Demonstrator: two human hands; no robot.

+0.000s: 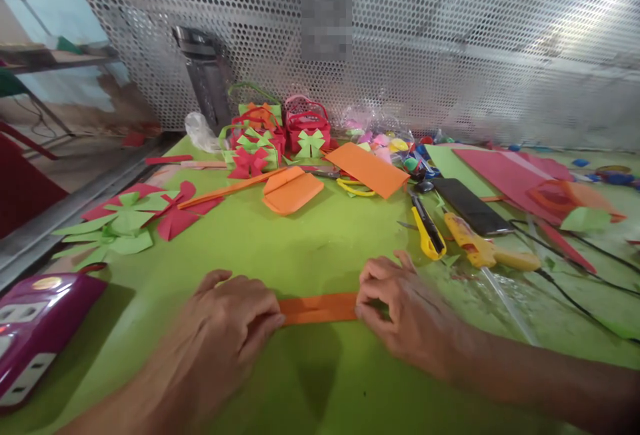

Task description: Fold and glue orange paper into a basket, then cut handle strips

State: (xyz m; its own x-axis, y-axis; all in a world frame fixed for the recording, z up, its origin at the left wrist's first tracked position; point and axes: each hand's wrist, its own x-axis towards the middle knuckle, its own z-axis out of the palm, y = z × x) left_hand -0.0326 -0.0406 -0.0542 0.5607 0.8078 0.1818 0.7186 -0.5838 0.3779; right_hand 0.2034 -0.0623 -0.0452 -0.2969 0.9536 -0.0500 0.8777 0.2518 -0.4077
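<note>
A narrow orange paper strip (319,308) with a crease along its length stretches level between my two hands, low over the green tabletop (320,248). My left hand (233,318) pinches its left end between thumb and fingers. At the right end, my right hand (400,305) pinches it the same way. Beyond the strip lies a folded orange paper piece (295,192). A yellow box cutter (427,228) and a yellow hot glue gun (477,242) lie past my right hand.
A purple power strip (45,328) sits at the left edge. Small paper baskets (309,135) and a dark bottle (203,78) stand by the perforated metal panel (250,15). Green paper bows (120,222) lie left; a phone (473,205), coloured sheets (510,175) and black cables (565,288) are right.
</note>
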